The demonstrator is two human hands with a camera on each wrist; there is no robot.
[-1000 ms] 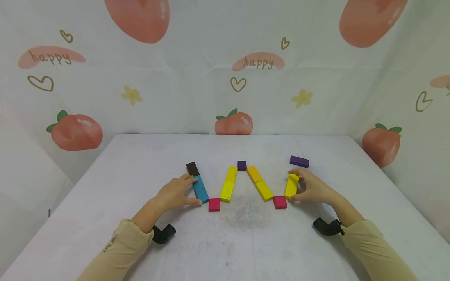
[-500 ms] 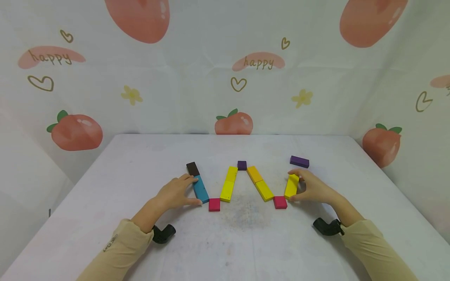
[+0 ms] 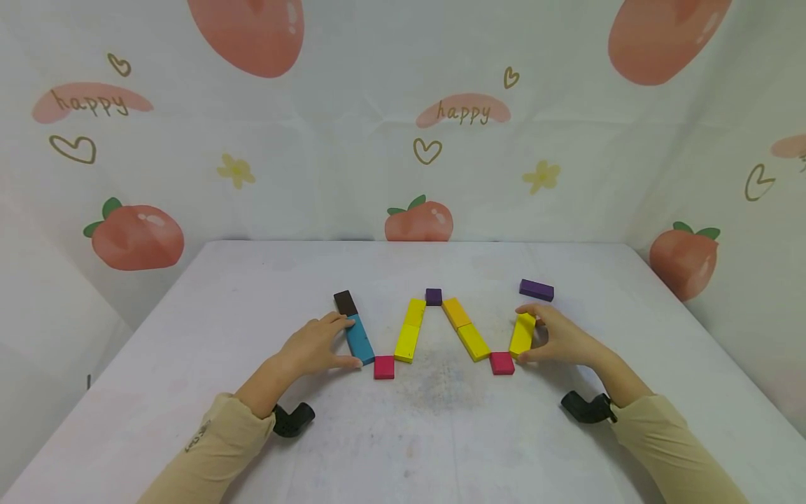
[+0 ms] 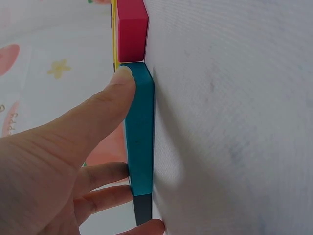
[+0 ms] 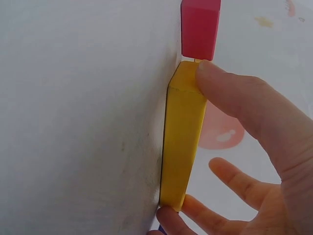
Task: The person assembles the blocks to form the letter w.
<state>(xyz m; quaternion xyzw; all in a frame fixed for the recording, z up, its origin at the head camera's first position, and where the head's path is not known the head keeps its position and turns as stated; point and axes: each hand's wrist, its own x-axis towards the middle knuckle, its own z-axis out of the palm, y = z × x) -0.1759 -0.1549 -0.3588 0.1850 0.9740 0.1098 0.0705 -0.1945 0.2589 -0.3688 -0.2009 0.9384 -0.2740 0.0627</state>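
At the left of a zigzag row of flat blocks, my left hand [image 3: 313, 346] holds a blue block [image 3: 359, 340]. In the left wrist view its thumb lies on the near end of that block, and the fingertips reach its far end, by a black block [image 3: 345, 302]. My right hand [image 3: 562, 337] pinches a yellow block [image 5: 183, 142] lengthwise, thumb at the near end and fingertips at the far one. A red block [image 3: 502, 362] lies just past the right thumb; a second red block [image 4: 132, 39] adjoins the blue one.
Between the hands, two yellow blocks [image 3: 408, 330] and an orange-and-yellow pair [image 3: 465, 328] slope up to a small purple block [image 3: 433, 297]. A longer purple block [image 3: 536, 290] lies beyond the right hand. All rest on a white table [image 3: 403, 448] before a printed cloth backdrop [image 3: 352, 161].
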